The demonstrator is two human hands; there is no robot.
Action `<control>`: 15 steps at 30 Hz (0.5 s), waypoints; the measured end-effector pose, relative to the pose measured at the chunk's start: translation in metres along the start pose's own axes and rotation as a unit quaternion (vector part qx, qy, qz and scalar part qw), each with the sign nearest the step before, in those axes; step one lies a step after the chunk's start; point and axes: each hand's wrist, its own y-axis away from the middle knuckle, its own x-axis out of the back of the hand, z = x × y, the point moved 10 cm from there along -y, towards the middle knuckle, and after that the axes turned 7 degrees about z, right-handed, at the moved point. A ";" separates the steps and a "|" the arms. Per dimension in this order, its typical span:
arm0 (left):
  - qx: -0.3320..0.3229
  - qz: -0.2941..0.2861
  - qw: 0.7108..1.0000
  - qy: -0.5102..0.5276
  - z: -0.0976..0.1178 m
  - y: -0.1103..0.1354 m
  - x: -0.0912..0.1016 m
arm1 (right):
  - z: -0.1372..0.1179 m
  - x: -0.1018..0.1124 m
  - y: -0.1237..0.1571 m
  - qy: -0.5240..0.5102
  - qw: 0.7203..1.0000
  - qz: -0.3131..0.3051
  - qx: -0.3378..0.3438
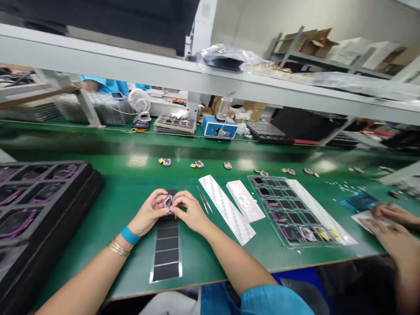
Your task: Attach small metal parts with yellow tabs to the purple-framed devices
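Observation:
Between both hands is a small purple-rimmed watch case, its inner parts facing up. My left hand grips it from the left, wearing a blue wristband and silvery bangles. The fingers of my right hand are pinched at its right edge; whether they hold a smaller part too is hidden. Beneath the hands lies a clear strip of black rectangular stickers. Tweezers rest right of my right hand, beside a white sheet with rows of dark marks and a white block with tiny pieces on it.
Black foam trays of purple-rimmed cases are stacked at left. A clear plastic tray holds cases and black pieces. Several small watch units line the green bench, including one unit. A co-worker's hands work at right. A shelf beam crosses above.

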 end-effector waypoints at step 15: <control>0.070 0.081 0.993 0.056 -0.004 0.004 0.029 | 0.049 0.232 0.020 0.319 0.868 0.334 -0.180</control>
